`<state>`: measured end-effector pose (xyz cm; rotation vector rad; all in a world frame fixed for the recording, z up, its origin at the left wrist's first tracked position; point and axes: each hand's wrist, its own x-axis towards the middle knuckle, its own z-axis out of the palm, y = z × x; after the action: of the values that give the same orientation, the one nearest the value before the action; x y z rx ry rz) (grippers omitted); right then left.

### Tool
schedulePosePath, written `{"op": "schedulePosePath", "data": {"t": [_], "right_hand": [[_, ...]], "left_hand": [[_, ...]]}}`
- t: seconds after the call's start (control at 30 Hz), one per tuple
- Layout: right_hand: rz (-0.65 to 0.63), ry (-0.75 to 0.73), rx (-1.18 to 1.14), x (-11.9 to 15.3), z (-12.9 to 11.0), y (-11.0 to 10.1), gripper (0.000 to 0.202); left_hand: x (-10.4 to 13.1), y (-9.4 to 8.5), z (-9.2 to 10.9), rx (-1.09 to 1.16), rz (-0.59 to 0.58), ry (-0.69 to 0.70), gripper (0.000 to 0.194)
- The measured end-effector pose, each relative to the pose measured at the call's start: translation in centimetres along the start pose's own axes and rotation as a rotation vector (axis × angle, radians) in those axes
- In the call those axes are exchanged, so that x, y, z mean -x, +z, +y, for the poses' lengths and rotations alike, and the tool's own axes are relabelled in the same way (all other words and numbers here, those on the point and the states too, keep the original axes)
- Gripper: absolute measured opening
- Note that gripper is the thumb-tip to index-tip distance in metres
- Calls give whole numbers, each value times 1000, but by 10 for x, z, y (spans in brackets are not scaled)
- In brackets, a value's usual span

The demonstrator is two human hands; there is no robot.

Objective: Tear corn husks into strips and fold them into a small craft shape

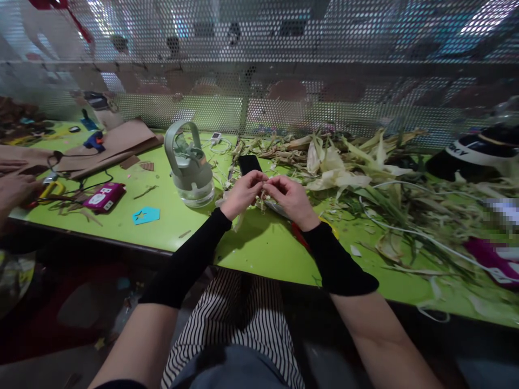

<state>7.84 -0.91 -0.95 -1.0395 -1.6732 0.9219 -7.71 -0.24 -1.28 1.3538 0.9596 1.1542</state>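
My left hand (245,192) and my right hand (292,200) meet above the green table, fingertips pinched close together. Between them is a small, thin strip of corn husk (263,203), pale and frayed, with loose ends hanging down; its finer shape is too small to make out. Just behind my hands lies a black phone (249,163). Pale and green corn husks (328,165) spread in a heap to the right of my right hand. Beneath my right wrist, a red and yellow handled tool (300,236) is partly covered by my sleeve.
A pale green water bottle (190,175) stands left of my hands. Farther left are a blue paper piece (146,215), a magenta box (104,196), brown paper (117,143) and another person's hands (16,189). A white cable (409,229) crosses the husks; a dark bottle (466,156) lies right.
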Motion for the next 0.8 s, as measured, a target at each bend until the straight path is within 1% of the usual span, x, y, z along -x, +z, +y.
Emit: {"op": "schedulePosePath", "data": {"t": [0.13,0.17,0.23,0.3,0.33,0.5,0.67,0.73,0.8], "right_hand": [[105,133,-173,-2,-4,-5,39],[104,156,-182,-2,-5,-5,40],[56,185,-176,-3,-4,-5,39],[10,191,-179,-3,-4,-4,37],[7,188,-185,-3,-3,-4,36],[26,195,-179,-3,-2,-7,36],[8,214,-161,-3,-5,-12,36],[-5,190,-131,-3,-6,-13,33],[-2,131,-81,-2,-7,-15,29]], "left_hand": [[2,-2,5,154,-51,-17,3],[2,-2,6,182,-59,-19,5],[2,-2,7,210,-71,-12,14],[2,-3,7,200,-86,0,21],[2,-3,6,184,-93,8,21],[1,-3,1,70,-99,60,5],[-1,-3,-1,32,-88,98,9],[-2,-4,-1,23,-100,92,7],[-3,-6,-1,14,-109,80,6]]}}
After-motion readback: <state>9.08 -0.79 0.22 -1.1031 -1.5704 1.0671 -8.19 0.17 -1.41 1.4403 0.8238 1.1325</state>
